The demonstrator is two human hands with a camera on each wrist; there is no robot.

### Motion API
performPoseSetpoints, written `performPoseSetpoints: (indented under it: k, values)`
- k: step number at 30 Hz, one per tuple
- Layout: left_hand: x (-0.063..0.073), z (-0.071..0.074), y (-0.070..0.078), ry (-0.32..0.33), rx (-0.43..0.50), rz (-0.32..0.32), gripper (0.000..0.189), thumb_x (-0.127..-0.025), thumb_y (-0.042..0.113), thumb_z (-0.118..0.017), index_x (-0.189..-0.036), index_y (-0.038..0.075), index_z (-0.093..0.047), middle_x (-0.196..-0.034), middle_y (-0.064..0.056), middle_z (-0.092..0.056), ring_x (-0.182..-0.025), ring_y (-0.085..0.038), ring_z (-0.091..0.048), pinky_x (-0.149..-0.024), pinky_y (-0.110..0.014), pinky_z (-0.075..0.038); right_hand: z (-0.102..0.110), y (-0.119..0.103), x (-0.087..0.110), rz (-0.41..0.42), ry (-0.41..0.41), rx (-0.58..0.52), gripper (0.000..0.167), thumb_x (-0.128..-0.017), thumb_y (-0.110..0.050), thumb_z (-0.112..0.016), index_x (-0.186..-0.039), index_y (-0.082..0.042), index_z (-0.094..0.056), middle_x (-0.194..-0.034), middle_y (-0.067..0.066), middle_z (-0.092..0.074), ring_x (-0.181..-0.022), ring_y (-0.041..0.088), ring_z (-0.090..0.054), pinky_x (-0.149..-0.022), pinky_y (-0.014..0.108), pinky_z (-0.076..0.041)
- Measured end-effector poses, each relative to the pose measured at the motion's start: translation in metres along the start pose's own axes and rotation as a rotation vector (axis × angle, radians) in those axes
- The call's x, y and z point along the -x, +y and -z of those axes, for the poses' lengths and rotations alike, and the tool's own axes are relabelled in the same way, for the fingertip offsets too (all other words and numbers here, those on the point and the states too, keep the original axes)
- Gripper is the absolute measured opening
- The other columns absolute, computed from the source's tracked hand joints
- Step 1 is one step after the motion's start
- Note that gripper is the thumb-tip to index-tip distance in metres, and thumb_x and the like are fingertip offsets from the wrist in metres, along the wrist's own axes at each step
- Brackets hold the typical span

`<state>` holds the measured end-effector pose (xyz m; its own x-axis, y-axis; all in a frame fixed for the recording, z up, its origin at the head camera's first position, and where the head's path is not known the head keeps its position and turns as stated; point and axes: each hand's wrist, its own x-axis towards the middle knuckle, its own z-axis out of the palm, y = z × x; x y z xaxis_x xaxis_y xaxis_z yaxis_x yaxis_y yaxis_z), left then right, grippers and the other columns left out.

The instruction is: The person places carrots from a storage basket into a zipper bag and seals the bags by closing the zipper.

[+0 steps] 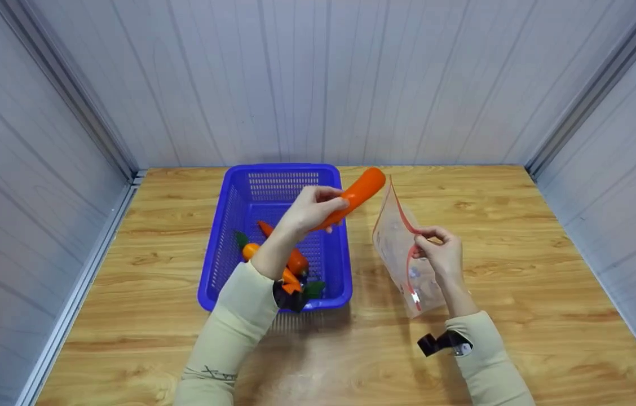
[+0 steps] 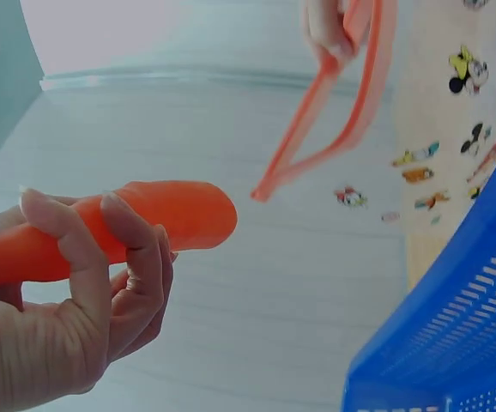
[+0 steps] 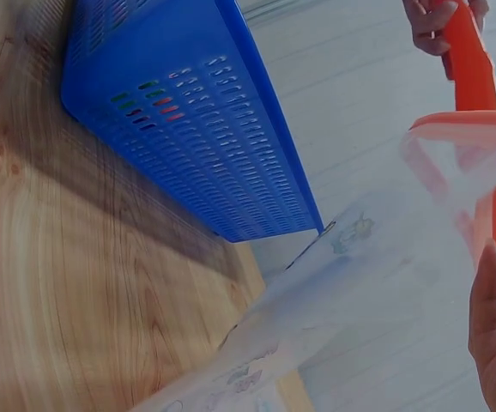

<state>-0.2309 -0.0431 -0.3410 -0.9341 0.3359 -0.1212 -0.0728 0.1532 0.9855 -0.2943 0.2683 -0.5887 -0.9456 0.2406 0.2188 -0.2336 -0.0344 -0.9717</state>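
Pale sleeves (image 1: 228,332) come nearest; the left grip (image 1: 313,211) holds a carrot (image 1: 364,189) — long axis slanting rightward and away, far end just beside the gaping bag (image 1: 394,245) that the right grip (image 1: 443,251) pinches.

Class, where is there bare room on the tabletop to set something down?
Bare tabletop runs from the blue basket to the left wall, and from the zip bag to the right wall. Between basket and bag, only a narrow strip. Crowded: the basket's near part, holding vegetables.

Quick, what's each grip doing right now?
Left grip: closed, holding a long, smooth, orange carrot-shaped item.
Right grip: closed, pinching a see-through plastic bag with red edging.
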Motion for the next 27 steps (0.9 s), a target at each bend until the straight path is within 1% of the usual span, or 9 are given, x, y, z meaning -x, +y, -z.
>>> performPoseSetpoints:
  k: [2,5,7,12,14,17,21,23,27]
  values:
    - [0.003,-0.003,-0.001,-0.027,-0.021,-0.023,0.033,-0.086,0.012,-0.056,-0.117,0.001,-0.055,-0.097,-0.015,-0.059,-0.067,-0.022,-0.057,-0.046,-0.021,-0.046,0.0,0.001,-0.001,0.001,0.006,0.004,0.017,-0.072,-0.005,-0.07,-0.089,-0.002,-0.067,-0.075,0.021,-0.057,-0.049,0.028,-0.058,-0.042,0.039,-0.049]
    - [0.007,-0.008,-0.003,-0.062,-0.053,-0.034,0.033,-0.085,0.013,-0.056,-0.116,0.001,-0.056,-0.097,-0.014,-0.059,-0.07,-0.022,-0.056,-0.046,-0.022,-0.047,0.001,0.002,-0.003,-0.001,0.003,0.006,0.018,-0.073,-0.006,-0.071,-0.089,-0.001,-0.067,-0.075,0.021,-0.056,-0.049,0.028,-0.058,-0.042,0.039,-0.049]
    - [0.008,-0.01,-0.005,-0.079,-0.073,-0.027,0.033,-0.085,0.015,-0.057,-0.115,0.003,-0.057,-0.097,-0.013,-0.059,-0.07,-0.023,-0.056,-0.047,-0.023,-0.048,0.001,0.002,-0.004,-0.004,-0.001,0.007,0.019,-0.073,-0.007,-0.071,-0.09,0.0,-0.066,-0.076,0.021,-0.056,-0.049,0.028,-0.058,-0.042,0.039,-0.049]
    - [0.01,-0.016,-0.012,-0.115,-0.099,0.002,0.033,-0.085,0.016,-0.058,-0.116,0.003,-0.058,-0.095,-0.012,-0.06,-0.063,-0.019,-0.055,-0.05,-0.026,-0.05,0.001,0.001,-0.005,-0.005,-0.01,0.0,0.021,-0.073,-0.008,-0.072,-0.091,0.0,-0.066,-0.077,0.022,-0.056,-0.05,0.028,-0.058,-0.044,0.039,-0.049]
    - [0.01,-0.019,-0.015,-0.128,-0.109,0.003,0.033,-0.085,0.015,-0.058,-0.115,0.002,-0.057,-0.094,-0.013,-0.06,-0.059,-0.017,-0.054,-0.048,-0.026,-0.049,0.001,0.0,-0.005,-0.005,-0.011,-0.01,0.022,-0.073,-0.009,-0.072,-0.092,0.0,-0.066,-0.078,0.022,-0.056,-0.05,0.028,-0.057,-0.044,0.039,-0.049]
    - [0.008,-0.022,-0.02,-0.144,-0.126,0.013,0.033,-0.084,0.014,-0.059,-0.115,0.0,-0.057,-0.093,-0.013,-0.059,-0.059,-0.018,-0.055,-0.046,-0.025,-0.049,0.0,-0.001,-0.005,-0.008,-0.007,-0.013,0.022,-0.072,-0.009,-0.072,-0.091,0.0,-0.066,-0.077,0.022,-0.057,-0.049,0.028,-0.058,-0.044,0.039,-0.05]
    - [0.006,-0.028,-0.026,-0.168,-0.145,0.031,0.032,-0.084,0.013,-0.059,-0.113,-0.001,-0.058,-0.088,-0.013,-0.06,-0.066,-0.032,-0.058,-0.046,-0.026,-0.049,0.001,-0.002,-0.006,0.002,-0.01,-0.03,0.023,-0.072,-0.009,-0.072,-0.092,0.001,-0.066,-0.077,0.022,-0.056,-0.049,0.029,-0.058,-0.044,0.039,-0.05]
    - [0.004,-0.03,-0.03,-0.18,-0.149,0.04,0.032,-0.083,0.012,-0.059,-0.113,-0.001,-0.058,-0.086,-0.013,-0.061,-0.069,-0.036,-0.058,-0.046,-0.027,-0.05,0.002,-0.003,-0.006,0.004,-0.013,-0.051,0.024,-0.072,-0.008,-0.072,-0.093,0.002,-0.065,-0.077,0.022,-0.056,-0.05,0.028,-0.058,-0.044,0.04,-0.05]
    - [-0.001,-0.034,-0.037,-0.197,-0.153,0.067,0.034,-0.083,0.012,-0.059,-0.114,-0.001,-0.058,-0.085,-0.016,-0.063,-0.064,-0.031,-0.059,-0.046,-0.027,-0.049,0.002,-0.006,-0.006,0.011,-0.02,-0.074,0.024,-0.072,-0.006,-0.072,-0.092,0.004,-0.065,-0.078,0.023,-0.057,-0.049,0.028,-0.057,-0.043,0.04,-0.049]
